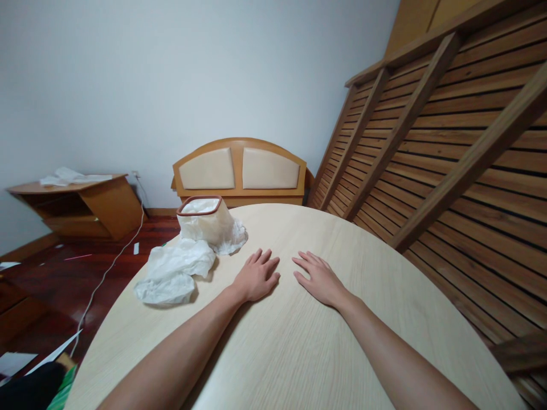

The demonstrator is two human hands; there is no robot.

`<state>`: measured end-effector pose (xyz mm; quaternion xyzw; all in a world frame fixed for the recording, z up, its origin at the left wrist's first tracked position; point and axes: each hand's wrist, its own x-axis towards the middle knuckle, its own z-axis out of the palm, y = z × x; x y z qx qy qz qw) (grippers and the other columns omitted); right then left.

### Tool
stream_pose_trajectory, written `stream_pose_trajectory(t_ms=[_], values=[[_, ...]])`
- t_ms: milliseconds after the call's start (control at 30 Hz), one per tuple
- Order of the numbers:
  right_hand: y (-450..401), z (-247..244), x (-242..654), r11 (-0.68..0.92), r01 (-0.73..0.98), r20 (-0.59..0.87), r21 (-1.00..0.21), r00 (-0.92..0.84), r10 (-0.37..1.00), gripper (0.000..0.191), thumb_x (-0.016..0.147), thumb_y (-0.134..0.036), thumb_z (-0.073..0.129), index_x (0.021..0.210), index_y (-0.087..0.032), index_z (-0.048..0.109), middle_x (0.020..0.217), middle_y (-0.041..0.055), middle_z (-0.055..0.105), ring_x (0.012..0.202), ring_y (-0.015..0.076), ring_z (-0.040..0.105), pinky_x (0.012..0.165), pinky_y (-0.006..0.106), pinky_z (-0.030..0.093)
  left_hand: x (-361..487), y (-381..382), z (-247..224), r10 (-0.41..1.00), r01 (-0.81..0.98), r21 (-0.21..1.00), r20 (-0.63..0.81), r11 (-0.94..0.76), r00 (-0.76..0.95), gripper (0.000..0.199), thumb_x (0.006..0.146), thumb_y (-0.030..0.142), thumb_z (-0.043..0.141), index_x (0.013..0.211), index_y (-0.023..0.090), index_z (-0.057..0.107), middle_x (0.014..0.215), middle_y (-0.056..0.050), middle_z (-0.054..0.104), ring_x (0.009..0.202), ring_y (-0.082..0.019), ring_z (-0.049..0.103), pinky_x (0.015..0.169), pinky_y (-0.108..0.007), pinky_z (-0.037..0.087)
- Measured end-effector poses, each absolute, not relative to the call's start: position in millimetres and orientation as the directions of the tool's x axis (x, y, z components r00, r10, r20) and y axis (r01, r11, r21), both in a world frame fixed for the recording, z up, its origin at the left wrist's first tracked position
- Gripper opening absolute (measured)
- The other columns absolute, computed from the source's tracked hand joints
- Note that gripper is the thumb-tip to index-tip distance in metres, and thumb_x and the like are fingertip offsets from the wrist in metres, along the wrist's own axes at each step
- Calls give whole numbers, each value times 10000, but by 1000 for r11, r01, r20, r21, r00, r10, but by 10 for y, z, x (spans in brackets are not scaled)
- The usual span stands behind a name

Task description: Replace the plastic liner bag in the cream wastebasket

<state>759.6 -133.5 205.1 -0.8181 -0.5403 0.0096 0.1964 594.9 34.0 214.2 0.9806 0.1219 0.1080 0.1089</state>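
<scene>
My left hand point(257, 275) rests palm down on the pale round wooden table point(294, 353), fingers spread, holding nothing. To its right, my right hand point(318, 278) lies flat on the same tabletop with its fingers apart and nothing in them. Left of my left hand stands a squarish bin point(209, 223) with a brown rim, a translucent white plastic bag lining it and spilling over its side. In front of the bin, nearer to me, lies a crumpled white plastic bag point(175, 270). Neither hand touches the bin or the bag.
Beyond the table is a wooden headboard point(237, 192) with cream panels. A large slatted wooden frame point(427, 148) leans along the right side. At the left, a low wooden cabinet point(102, 208) bears white plastic, and a white cable point(111, 265) crosses the dark red floor.
</scene>
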Motion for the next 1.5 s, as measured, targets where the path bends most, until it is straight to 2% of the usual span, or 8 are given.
stream_pose_trajectory(t_ms=[433, 733, 900, 1067, 1233, 1333, 1400, 1500], values=[[-1341, 2052, 7599, -337, 880, 193, -334, 414, 890, 504, 976, -450, 451, 1417, -230, 560, 1552, 84, 451, 1465, 291, 340, 1194, 480, 258, 5978, 349, 2110, 265, 218, 245, 180, -945, 947, 508, 974, 436, 450, 1427, 216, 517, 1578, -132, 396, 1480, -397, 285, 1179, -560, 289], [-1336, 2044, 7578, -343, 885, 198, -315, 415, 888, 499, 977, -427, 455, 1416, -217, 566, 1544, 94, 462, 1456, 295, 356, 1190, 472, 269, 5982, 358, 2086, 268, 209, 251, 230, -945, 936, 465, 972, 393, 470, 1389, 208, 562, 1538, -140, 456, 1461, -338, 350, 1183, -533, 297], [-1349, 2061, 7575, -336, 882, 208, -331, 415, 886, 494, 975, -437, 459, 1408, -228, 572, 1544, 87, 462, 1456, 289, 357, 1187, 475, 275, 5957, 333, 2092, 247, 193, 214, 264, -958, 932, 456, 969, 395, 481, 1368, 201, 585, 1507, -147, 493, 1429, -352, 401, 1156, -531, 346], [-1359, 2069, 7577, -334, 876, 208, -347, 419, 884, 488, 970, -440, 469, 1397, -232, 582, 1539, 93, 468, 1455, 293, 361, 1184, 485, 277, 5945, 404, 2313, 216, 175, 146, 339, -974, 916, 357, 931, 380, 559, 1233, 225, 670, 1401, -96, 601, 1345, -296, 499, 1153, -465, 370], [-1365, 2047, 7590, -325, 878, 214, -351, 413, 885, 481, 968, -434, 472, 1393, -237, 582, 1536, 88, 473, 1453, 295, 366, 1187, 495, 270, 5766, 844, 2865, 338, 328, 119, 550, -937, 764, 376, 970, 269, 464, 1306, 166, 601, 1429, -144, 536, 1341, -309, 451, 1148, -502, 339], [-1359, 2037, 7595, -323, 879, 220, -351, 413, 884, 484, 970, -443, 464, 1391, -236, 584, 1533, 90, 476, 1453, 294, 365, 1187, 493, 274, 5577, 1161, 3061, 407, 514, 128, 779, -848, 478, 347, 957, 269, 498, 1270, 199, 631, 1348, -112, 589, 1279, -308, 483, 1118, -471, 365], [-1352, 2039, 7592, -326, 880, 220, -345, 414, 883, 487, 971, -447, 460, 1389, -233, 587, 1534, 93, 475, 1453, 294, 366, 1186, 495, 278, 5477, 1329, 3066, 446, 605, 163, 823, -779, 352, 367, 938, 292, 539, 1276, 182, 635, 1362, -127, 578, 1310, -335, 444, 1129, -484, 344], [-1341, 2056, 7577, -332, 882, 215, -334, 415, 884, 487, 969, -441, 459, 1390, -232, 587, 1533, 93, 476, 1450, 295, 371, 1184, 500, 281, 5414, 1495, 2962, 514, 658, 212, 801, -723, 306, 375, 922, 323, 571, 1254, 172, 659, 1377, -146, 571, 1352, -381, 384, 1133, -531, 324]])
